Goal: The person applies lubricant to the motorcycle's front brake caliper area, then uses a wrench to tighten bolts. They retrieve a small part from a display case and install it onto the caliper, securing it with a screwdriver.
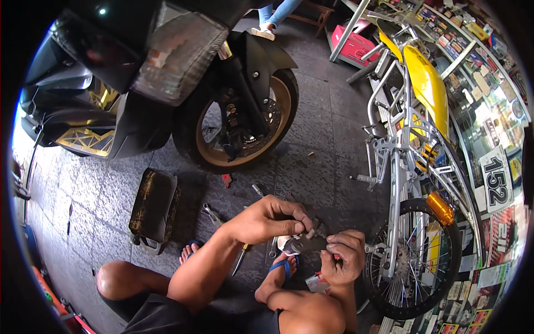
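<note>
Above my right foot, both hands hold a grey metal part (305,245) that looks like a brake caliper, with a round boss on its body. My left hand (270,220) pinches the upper end, thumb against forefinger, at a small grey metal lug (316,228). Whether this lug is a separate piece I cannot tell. My right hand (344,257) is closed around the caliper's right end, its fingers curled. On the floor below my left wrist lie a screwdriver (241,259) with a yellow handle and pliers (211,215).
A black scooter (239,100) with a bronze front wheel stands ahead. To its lower left lies a dirty black tray (156,203). A yellow motorcycle (425,89) stands close on my right, beside a glass display case (495,128). A red scrap (226,180) lies near the wheel; another person's legs (272,16) show beyond.
</note>
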A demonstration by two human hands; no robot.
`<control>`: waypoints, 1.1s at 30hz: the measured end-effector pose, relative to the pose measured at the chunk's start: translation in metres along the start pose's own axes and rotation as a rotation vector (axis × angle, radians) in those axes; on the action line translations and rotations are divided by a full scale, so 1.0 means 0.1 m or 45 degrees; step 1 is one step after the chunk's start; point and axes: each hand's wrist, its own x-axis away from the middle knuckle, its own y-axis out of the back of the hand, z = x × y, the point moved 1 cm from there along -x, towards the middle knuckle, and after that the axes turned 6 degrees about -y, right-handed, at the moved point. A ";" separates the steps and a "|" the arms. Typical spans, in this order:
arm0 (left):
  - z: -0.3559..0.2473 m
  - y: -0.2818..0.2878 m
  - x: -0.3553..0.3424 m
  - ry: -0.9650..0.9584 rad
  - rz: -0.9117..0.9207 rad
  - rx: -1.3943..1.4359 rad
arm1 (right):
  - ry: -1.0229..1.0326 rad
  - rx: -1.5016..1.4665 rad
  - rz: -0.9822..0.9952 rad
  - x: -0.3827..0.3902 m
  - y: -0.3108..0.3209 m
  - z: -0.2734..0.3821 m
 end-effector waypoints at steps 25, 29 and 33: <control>0.14 -0.06 0.00 0.005 0.128 -0.042 | -1.049 -1.453 0.041 0.42 -0.24 -0.21; 0.28 -0.03 0.01 0.004 0.024 0.106 | -1.175 -1.257 0.027 0.44 -0.25 -0.21; 0.48 0.10 0.05 0.134 -0.090 0.192 | -1.186 -1.249 0.067 0.49 -0.30 -0.23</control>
